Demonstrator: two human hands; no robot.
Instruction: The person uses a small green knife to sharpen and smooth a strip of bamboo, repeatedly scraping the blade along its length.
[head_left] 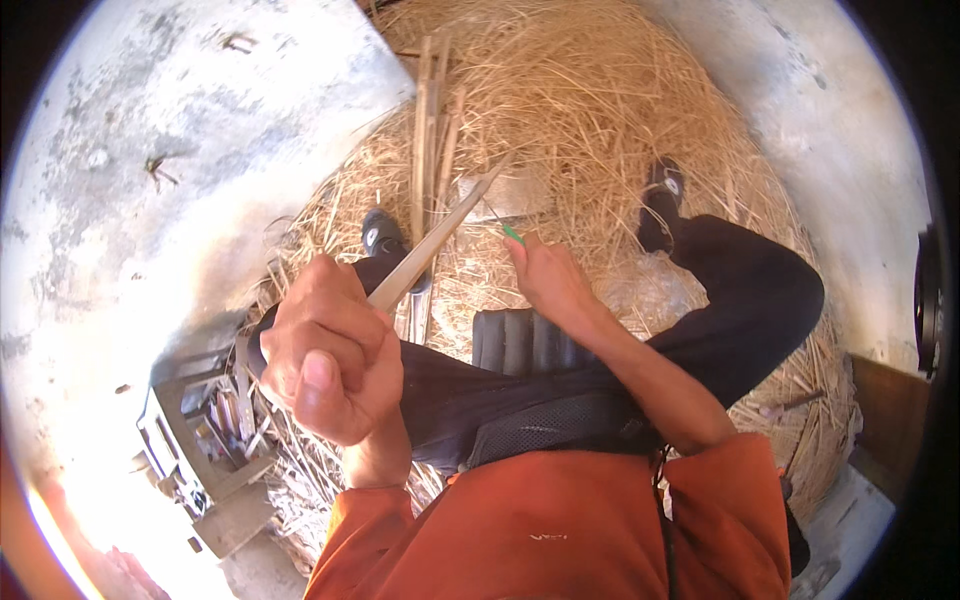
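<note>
I see a wooden box at eight o'clock, its jumbled contents too small to tell. The left hand grips a pale, tapering strip at eleven; the right hand, near two, pinches a green-handled tool. Shaggy dry straw spreads at twelve.

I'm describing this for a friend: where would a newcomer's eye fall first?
Probably on the orange shirt at the bottom centre and the golden straw at the top middle. Left of centre, the left hand grips a long pale strip; just right of centre, the right hand holds a small green object.
</note>
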